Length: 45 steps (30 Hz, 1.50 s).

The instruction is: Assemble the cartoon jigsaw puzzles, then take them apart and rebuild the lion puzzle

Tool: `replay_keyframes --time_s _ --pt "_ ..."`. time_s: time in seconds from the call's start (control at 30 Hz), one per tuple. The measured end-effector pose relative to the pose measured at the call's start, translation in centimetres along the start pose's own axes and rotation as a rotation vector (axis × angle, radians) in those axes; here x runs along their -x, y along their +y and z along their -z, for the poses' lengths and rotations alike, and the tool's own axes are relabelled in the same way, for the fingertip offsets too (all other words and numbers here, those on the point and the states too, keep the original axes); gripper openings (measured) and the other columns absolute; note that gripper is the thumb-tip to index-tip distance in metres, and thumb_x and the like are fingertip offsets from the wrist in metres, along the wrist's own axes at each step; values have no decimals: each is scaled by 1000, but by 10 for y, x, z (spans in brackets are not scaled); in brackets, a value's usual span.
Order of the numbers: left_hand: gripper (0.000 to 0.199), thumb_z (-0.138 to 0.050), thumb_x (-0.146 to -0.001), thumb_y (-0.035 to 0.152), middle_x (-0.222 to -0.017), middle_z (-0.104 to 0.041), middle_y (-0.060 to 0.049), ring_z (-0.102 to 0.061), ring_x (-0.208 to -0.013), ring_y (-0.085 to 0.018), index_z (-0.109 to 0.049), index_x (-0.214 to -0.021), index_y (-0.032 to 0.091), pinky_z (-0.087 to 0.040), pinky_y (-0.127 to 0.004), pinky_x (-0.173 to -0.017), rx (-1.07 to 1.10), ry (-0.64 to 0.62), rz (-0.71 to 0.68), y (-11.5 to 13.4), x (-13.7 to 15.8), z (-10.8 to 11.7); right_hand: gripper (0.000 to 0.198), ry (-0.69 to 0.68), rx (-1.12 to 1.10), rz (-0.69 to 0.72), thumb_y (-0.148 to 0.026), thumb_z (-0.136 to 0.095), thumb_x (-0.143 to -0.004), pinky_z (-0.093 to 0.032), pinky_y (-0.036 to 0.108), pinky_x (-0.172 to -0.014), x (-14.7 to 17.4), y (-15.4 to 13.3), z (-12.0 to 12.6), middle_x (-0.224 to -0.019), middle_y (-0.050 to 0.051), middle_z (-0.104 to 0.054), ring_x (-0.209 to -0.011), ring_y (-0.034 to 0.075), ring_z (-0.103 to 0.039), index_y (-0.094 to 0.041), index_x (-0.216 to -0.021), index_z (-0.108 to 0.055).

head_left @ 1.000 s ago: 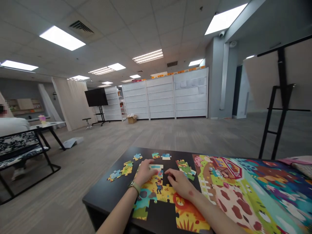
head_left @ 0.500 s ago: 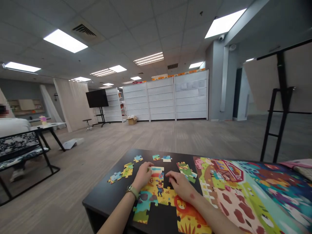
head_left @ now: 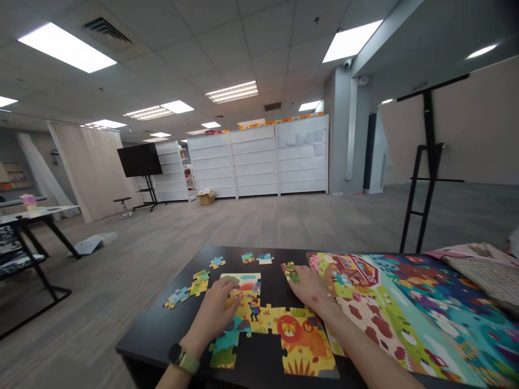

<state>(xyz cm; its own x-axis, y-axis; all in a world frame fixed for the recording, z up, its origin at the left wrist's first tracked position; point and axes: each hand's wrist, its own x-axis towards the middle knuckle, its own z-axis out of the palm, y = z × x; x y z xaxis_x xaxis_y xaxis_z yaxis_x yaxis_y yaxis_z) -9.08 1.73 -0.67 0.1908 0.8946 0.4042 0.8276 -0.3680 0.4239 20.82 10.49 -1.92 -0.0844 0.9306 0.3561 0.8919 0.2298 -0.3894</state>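
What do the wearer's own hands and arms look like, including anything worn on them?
The left hand and right hand are ungloved, with no sleeves visible. A watch with a dark, round face and an olive-green strap circles the left wrist; nothing is worn on the right.

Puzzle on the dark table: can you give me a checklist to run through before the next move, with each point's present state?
1. Lion faces uncovered: ok, both show.
2. Three loose pieces along the far edge clear of the hands: ok.
3. Joined section free of gaps: not ok, bare table shows to the left of the lions.
4. Left hand clear of the joined section: not ok, it covers part of its left side.
5. Grip of the right hand on a piece: cannot tell, the hand hides much of the green pieces there.
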Motion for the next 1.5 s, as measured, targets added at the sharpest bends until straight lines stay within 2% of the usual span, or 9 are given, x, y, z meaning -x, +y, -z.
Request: replay_keyframes --time_s 0.13,0.3,0.53,0.67,0.8,1.0,1.2,1.33,1.5 --pt "28 -60 -86 28 -125 -64 -8 -53 -125 -30 -68 -113 28 -41 -40 -106 76 -35 36 3 17 0 19 -44 7 25 -33 -63 -82 -41 38 -92 3 -10 -1 -103 8 -73 -104 29 -62 -22 -96 -72" --pt "27 -60 -84 23 -119 -67 -8 -59 -116 -28 -70 -108 26 -43 -39 -103 106 -32 50 -2 14 0 26 -57 19 49 -47 -67 -80 -42 34 -77 6 -19 6 -86 8 -72 -93 30 -64 -22 -79 -68" --pt "26 -47 -89 19 -113 -69 -8 -62 -111 -23 -68 -103 22 -47 -37 -101 110 290 136 -47 8 35 13 -39 51 143 -28 -60 -80 -42 31 -80 3 -18 1 -91 7 -72 -96 27 -65 -21 -89 -65" --pt "24 -49 -88 19 -108 -71 -6 -65 -105 -22 -69 -101 22 -50 -34 -96 52 334 252 -74 18 50 22 -9 31 177 -30 -55 -82 -44 32 -82 -2 -14 -3 -97 8 -72 -95 27 -67 -20 -100 -64" --pt "34 -46 -85 12 -119 -69 -9 -61 -116 -25 -67 -111 19 -45 -40 -103 -48 391 394 -101 34 66 25 30 0 195 -35 -50 -84 -46 35 -84 -1 -15 5 -102 10 -72 -97 28 -67 -20 -100 -62" --pt "49 -59 -75 19 -133 -65 -9 -53 -128 -31 -64 -124 22 -35 -47 -109 -137 262 473 -127 55 69 28 168 -34 240 -44 -47 -85 -47 39 -90 23 4 29 -107 10 -71 -102 29 -66 -23 -99 -60" --pt "63 -62 -79 31 -139 -61 -11 -49 -132 -35 -54 -142 26 -35 -48 -106 -143 119 503 -138 52 67 33 74 49 180 -45 -49 -81 -48 42 -91 10 43 38 -109 13 -73 -104 32 -67 -22 -99 -64" --pt "61 -62 -78 27 -129 -68 -10 -57 -123 -30 -57 -139 21 -42 -39 -102 -109 92 497 -143 54 77 32 70 75 208 -44 -50 -81 -48 42 -93 -4 62 34 -111 12 -73 -106 32 -67 -24 -101 -66" --pt "60 -62 -74 24 -121 -69 -8 -62 -113 -26 -59 -134 20 -46 -34 -99 -119 84 487 -146 67 84 29 -33 112 141 -42 -53 -81 -49 38 -79 5 76 25 -98 11 -76 -95 32 -69 -24 -98 -69"
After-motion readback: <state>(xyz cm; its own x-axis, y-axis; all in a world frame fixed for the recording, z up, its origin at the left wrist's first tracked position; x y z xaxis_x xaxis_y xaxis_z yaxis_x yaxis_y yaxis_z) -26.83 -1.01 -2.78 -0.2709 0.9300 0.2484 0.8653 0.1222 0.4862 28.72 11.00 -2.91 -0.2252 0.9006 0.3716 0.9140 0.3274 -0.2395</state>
